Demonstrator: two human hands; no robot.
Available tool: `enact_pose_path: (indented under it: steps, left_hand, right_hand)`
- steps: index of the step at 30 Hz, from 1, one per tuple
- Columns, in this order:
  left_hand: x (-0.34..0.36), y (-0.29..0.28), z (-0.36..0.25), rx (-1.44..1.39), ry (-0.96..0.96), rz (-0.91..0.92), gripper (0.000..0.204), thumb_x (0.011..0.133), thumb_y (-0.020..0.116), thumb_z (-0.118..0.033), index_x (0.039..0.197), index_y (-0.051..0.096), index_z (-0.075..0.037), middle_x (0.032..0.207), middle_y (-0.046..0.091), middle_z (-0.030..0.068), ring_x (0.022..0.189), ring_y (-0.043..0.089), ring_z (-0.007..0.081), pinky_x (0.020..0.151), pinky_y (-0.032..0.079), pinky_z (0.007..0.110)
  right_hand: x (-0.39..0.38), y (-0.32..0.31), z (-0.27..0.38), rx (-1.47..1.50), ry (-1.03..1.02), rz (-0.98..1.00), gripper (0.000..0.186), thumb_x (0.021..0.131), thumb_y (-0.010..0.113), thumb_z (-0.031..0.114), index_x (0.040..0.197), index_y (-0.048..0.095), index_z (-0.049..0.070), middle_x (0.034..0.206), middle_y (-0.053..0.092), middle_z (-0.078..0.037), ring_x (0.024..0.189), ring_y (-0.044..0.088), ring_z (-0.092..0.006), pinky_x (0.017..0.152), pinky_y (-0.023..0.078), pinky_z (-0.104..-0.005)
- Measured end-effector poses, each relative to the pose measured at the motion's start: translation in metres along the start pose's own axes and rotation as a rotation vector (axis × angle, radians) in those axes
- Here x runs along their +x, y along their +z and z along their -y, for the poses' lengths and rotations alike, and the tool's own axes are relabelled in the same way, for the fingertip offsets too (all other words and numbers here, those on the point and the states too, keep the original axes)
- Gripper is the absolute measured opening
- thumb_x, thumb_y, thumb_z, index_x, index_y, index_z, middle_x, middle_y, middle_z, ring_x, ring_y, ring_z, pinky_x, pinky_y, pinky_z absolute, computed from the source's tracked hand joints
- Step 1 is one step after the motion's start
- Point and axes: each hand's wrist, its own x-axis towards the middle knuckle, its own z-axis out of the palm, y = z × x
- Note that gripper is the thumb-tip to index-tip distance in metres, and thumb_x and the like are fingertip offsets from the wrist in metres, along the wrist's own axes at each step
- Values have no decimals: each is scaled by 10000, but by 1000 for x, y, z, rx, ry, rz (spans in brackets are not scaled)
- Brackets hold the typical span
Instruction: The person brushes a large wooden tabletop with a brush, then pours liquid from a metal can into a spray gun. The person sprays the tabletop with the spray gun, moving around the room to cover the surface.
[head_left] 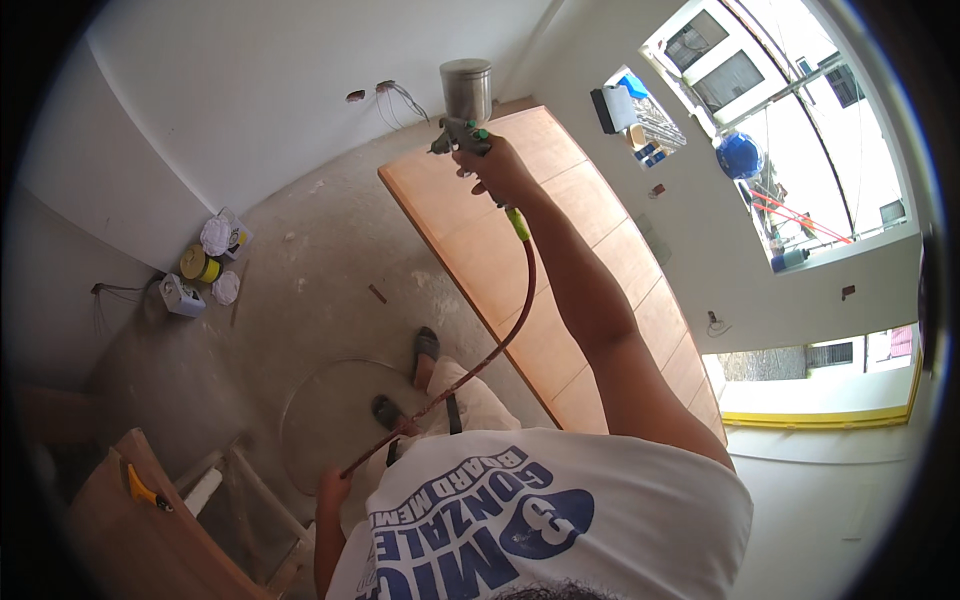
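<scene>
A spray gun (463, 138) with a silver metal cup (467, 90) on top is gripped in my right hand (497, 172), my arm stretched out far ahead. Under them lies a large, light brown wooden panel (560, 240) with straight lines across its face. From a green fitting (517, 223) below the gun handle, a dark red hose (500, 345) curves back over the panel's edge toward my body. Low on the left, my left hand (333, 487) is closed around this hose. The cup's contents are hidden.
Left by the wall stand a yellow can (200, 263), white containers (182, 296) and crumpled white material. A wooden piece with a yellow-handled tool (148, 490) and a wooden frame (262, 490) sit at lower left. Right, a window sill holds a blue round object (739, 156).
</scene>
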Motion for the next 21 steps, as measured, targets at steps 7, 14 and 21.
enact_pose_path:
  steps: [7, 14, 21]
  left_hand:
    - [-9, -10, -29, 23, -152, -52, 382, 911, 670, -394, 908, 760, -22, 863, 696, 255, 852, 688, 455, 745, 525, 520]
    - [62, -67, -126, 29, -134, -62, 509, 951, 640, -468, 818, 727, 15, 795, 670, 274, 792, 660, 484, 683, 500, 531]
    - [177, -133, -275, 172, 7, -61, 542, 961, 640, -491, 710, 639, -10, 718, 637, 254, 739, 641, 479, 644, 473, 539]
  right_hand:
    - [65, 57, -60, -20, 25, 162, 377, 917, 729, 238, 1179, 652, -22, 824, 671, -80, 685, 645, -132, 526, 554, -286]
    - [153, 22, -107, -120, 119, 143, 417, 920, 730, 229, 1277, 656, 28, 754, 651, -59, 592, 584, -113, 507, 489, -294]
    - [260, -110, -188, -158, 181, -55, 415, 921, 729, 219, 1288, 657, 40, 751, 648, -63, 613, 592, -118, 512, 485, -303]
